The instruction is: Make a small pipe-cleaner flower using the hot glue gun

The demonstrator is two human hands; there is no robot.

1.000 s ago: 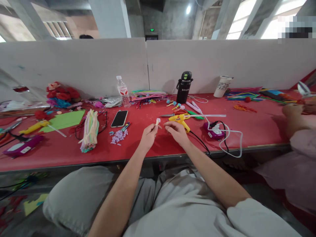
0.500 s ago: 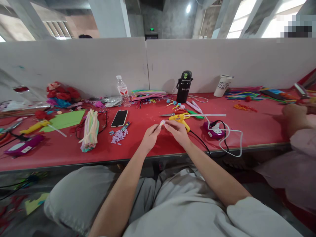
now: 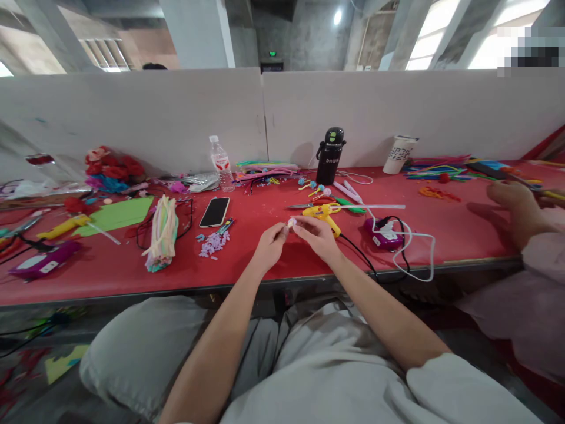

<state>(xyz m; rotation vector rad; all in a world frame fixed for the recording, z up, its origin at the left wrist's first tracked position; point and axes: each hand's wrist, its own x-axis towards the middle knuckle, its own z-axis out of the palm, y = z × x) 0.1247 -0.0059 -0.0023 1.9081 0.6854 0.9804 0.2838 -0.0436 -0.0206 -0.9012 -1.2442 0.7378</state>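
Fingertips of my left hand [image 3: 270, 244] are pressed together, thumb against forefinger, pinching a small pale lilac-and-cream piece [image 3: 292, 222] that pokes out just past them. From the other side my right hand [image 3: 318, 235] meets it, thumb and forefinger close together with the rest of the fingers loosely curled; whether those tips grip the piece or merely touch it, I cannot tell. It sits right between my two sets of fingertips, partly covered by them, above the red bench [image 3: 260, 203] and nearer its front edge than its back one. Left of my left hand, back from the front edge, lies a heap of lilac bits [image 3: 214, 242], with a phone [image 3: 214, 212] behind it. Just beyond my right hand is a yellow glue gun [image 3: 325, 215], while a black bottle [image 3: 329, 158] stands near the back edge.
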